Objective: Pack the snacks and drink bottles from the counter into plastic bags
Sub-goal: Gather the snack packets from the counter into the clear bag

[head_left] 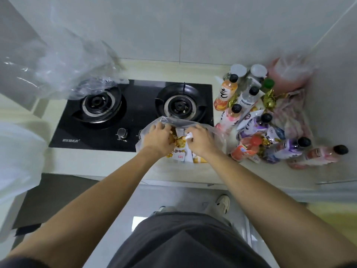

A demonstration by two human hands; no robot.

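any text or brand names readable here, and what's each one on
Nothing can be quoted with certainty.
Gas stove: small white brand print at its front left corner, too small to read.
Yellow snack packets in the clear plastic bag under the left hand and right hand: print blurred.
Drink bottles: bold label graphics, no legible words.

Your bare forearms reach forward and converge; your left hand (158, 136) and right hand (200, 139) sit close together, fingers curled in a pinching grip.
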